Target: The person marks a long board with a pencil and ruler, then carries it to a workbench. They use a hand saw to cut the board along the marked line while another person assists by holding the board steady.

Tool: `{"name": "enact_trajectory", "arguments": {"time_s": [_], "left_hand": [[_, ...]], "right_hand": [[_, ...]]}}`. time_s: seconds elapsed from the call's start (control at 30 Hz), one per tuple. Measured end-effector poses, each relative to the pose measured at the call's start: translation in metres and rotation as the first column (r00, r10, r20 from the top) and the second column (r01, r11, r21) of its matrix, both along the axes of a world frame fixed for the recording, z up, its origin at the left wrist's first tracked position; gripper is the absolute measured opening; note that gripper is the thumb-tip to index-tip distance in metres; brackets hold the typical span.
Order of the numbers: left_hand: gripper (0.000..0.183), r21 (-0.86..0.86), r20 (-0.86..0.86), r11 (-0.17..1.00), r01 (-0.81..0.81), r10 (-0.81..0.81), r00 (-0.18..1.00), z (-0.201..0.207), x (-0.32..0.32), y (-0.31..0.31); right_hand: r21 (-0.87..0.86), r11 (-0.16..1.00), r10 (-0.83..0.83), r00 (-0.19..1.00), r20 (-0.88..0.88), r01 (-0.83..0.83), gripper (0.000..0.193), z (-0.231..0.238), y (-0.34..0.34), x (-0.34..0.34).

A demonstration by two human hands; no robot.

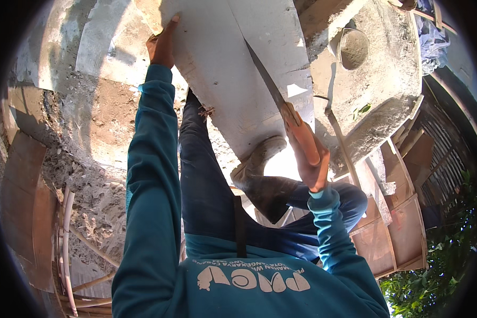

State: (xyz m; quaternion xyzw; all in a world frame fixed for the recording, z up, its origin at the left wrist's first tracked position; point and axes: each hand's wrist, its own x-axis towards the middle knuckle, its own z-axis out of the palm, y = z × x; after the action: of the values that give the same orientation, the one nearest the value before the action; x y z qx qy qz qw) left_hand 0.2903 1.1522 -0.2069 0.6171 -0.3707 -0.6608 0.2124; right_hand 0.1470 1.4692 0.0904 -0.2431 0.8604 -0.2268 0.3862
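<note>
A wide grey board (212, 58) stretches away in front of me. My left hand (162, 46) is closed on its left edge, thumb on top; the other fingers are mostly hidden. In my right hand (310, 159), fingers wrapped round the wooden handle, is a handsaw (266, 78). Its blade points up and left across the board, and a thin dark line runs on from its tip toward the far end. One brown boot (262, 164) presses on the board's near end, my knee bent out to the right.
A grey bucket (353, 49) of wet-looking mix stands far right on pale, rough concrete. Past my right knee lie brown panels (403, 233) and corrugated sheets (439, 169). Poles (67, 238) and curved brown sheets (24, 185) lie at left beside rubble (98, 206).
</note>
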Motion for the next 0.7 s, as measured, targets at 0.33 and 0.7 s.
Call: {"name": "enact_trajectory", "arguments": {"time_s": [0.33,0.7], "left_hand": [[0.053,0.014,-0.039,1.000,-0.008,0.008,0.999,-0.002,-0.011,0.006],[0.053,0.060,0.098,0.991,0.120,-0.126,0.987,0.011,0.026,-0.017]], "right_hand": [[-0.176,0.982,-0.081,0.995,-0.059,0.070,0.043,-0.110,-0.046,-0.019],[0.084,0.988,0.128,0.992,0.016,-0.129,0.038,0.081,0.050,-0.003]]}}
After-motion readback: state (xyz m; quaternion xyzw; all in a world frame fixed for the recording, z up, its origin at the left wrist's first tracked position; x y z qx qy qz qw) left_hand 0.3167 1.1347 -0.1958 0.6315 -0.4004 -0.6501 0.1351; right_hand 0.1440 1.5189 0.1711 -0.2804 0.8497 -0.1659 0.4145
